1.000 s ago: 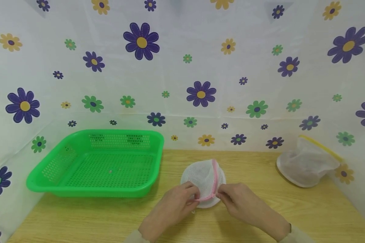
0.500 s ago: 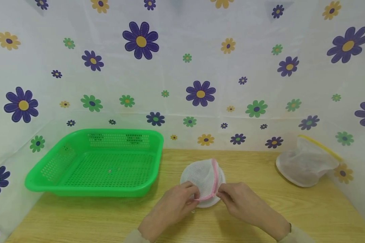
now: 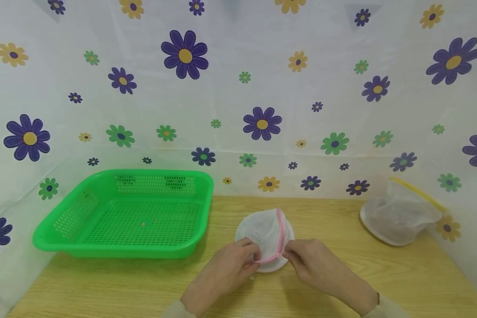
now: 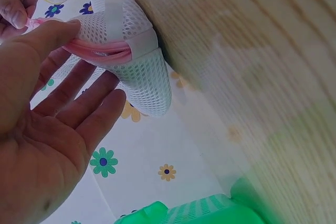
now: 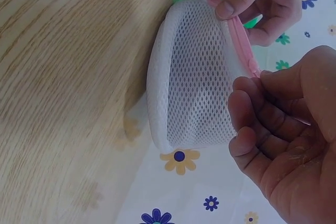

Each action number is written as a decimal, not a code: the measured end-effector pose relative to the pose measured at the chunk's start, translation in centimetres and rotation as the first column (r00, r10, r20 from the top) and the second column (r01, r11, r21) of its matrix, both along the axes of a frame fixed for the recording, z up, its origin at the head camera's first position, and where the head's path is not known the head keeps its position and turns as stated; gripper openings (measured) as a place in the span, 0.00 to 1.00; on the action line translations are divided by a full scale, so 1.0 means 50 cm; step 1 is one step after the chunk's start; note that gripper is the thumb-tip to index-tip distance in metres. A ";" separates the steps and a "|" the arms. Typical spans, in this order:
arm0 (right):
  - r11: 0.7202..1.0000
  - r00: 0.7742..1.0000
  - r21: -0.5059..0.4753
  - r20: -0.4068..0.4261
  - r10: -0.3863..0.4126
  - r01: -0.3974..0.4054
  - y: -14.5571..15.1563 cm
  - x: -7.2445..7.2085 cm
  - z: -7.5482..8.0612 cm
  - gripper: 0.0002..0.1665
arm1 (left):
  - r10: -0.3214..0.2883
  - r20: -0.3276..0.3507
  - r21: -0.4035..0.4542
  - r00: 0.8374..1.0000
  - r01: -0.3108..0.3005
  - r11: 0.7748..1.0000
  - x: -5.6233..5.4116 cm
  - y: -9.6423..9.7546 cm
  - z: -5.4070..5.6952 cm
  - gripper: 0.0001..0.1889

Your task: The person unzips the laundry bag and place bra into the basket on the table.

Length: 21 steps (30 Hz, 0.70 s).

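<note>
A small white mesh laundry bag point(image 3: 256, 227) with a pink zipper point(image 3: 281, 234) stands on the wooden table, its round base down. My left hand point(image 3: 231, 266) pinches the zipper band at the bag's near-left end between thumb and index finger; its other fingers are spread below in the left wrist view. Farther along the band, my right hand point(image 3: 322, 267) pinches the zipper at thumb and fingertip, with its remaining fingers curled. The right wrist view shows the mesh side point(image 5: 199, 77) bulging between the hands. Whatever small pull lies under the right fingertips is hidden.
A green perforated plastic basket point(image 3: 127, 252) stands on the left of the table point(image 3: 417, 282). At the back right sits another white mesh bag point(image 3: 399, 216) with yellow trim. A white flower-printed sheet point(image 3: 222, 95) hangs behind and along both sides.
</note>
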State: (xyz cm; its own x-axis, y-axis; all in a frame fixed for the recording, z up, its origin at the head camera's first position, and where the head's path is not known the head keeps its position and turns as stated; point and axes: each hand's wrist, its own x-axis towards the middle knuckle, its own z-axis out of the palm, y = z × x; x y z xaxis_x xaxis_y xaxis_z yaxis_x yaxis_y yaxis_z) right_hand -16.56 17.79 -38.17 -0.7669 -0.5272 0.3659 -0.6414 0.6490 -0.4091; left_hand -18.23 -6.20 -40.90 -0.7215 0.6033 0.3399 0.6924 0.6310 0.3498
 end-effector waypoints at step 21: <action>0.998 0.998 0.032 -0.022 -0.054 0.055 0.008 -0.002 0.004 0.06 | 0.002 0.025 -0.009 1.000 -0.002 1.000 -0.001 -0.006 0.005 0.06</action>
